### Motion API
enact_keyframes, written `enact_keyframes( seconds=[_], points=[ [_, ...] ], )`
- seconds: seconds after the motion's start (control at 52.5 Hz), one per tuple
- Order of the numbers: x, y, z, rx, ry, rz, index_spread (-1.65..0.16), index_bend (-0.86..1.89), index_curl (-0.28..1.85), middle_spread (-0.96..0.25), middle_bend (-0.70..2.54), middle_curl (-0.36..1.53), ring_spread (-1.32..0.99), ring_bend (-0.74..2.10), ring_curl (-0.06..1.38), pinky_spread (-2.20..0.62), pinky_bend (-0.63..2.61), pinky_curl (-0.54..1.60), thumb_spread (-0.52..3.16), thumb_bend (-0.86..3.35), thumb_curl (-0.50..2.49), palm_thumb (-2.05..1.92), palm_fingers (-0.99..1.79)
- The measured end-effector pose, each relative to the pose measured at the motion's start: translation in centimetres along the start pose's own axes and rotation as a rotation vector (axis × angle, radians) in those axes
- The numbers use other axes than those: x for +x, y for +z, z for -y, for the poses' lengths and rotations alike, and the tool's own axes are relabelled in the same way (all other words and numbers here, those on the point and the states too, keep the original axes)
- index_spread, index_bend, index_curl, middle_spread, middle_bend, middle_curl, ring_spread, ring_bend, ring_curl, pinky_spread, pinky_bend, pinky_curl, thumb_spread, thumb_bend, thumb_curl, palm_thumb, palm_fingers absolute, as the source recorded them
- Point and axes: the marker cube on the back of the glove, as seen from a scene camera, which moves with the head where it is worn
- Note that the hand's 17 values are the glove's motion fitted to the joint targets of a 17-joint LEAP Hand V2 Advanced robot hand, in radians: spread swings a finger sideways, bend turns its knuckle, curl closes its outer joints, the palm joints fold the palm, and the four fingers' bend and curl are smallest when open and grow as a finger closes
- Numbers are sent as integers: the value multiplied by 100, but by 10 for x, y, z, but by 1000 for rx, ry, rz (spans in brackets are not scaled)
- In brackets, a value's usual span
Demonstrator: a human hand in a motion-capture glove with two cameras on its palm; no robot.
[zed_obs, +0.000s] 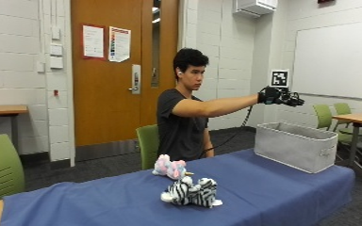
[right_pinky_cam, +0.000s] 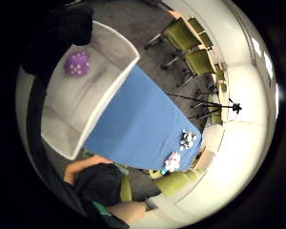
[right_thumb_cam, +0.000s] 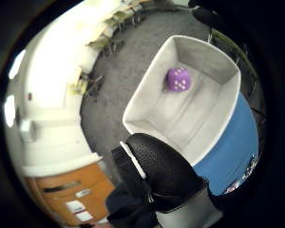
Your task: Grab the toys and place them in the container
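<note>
**One toy in, two still on the table**

A purple dice toy (right_thumb_cam: 179, 79) lies on the floor of the grey container (zed_obs: 294, 149), which stands at the right end of the blue table (zed_obs: 256, 188). Two toys remain out, low in the middle of the outside view: a zebra plush (zed_obs: 190, 192) and, just behind it, a pink and white plush (zed_obs: 170, 167), both well apart from the container. The gloved right hand (zed_obs: 280, 96) hovers above the container at centre right, arm outstretched, fingers spread and holding nothing.
</note>
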Motion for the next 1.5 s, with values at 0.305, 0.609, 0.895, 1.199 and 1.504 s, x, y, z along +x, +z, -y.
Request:
enact_keyframes(
  seconds=[0.305,0.609,0.895,1.199,1.504],
  points=[
    [109,-12,-112,64,86,-159,-29,10,65,-13,32,40,-27,51,23,-8,94,36,108,-8,24,-11,-14],
    [226,-41,-253,117,450,-185,-29,12,50,-13,26,40,-28,43,24,-6,87,33,109,-7,19,-10,-7],
    [310,-14,-377,136,658,-160,-30,15,44,-12,25,40,-28,40,25,-5,83,33,110,-7,17,-10,-2],
    [359,79,-431,29,764,-87,-31,14,39,-11,23,41,-25,36,26,-3,82,33,108,-8,16,-12,-5],
    [377,160,-437,-64,777,-60,-30,9,32,-10,18,39,-19,26,26,-1,86,35,102,-10,14,-14,-11]
  ],
)
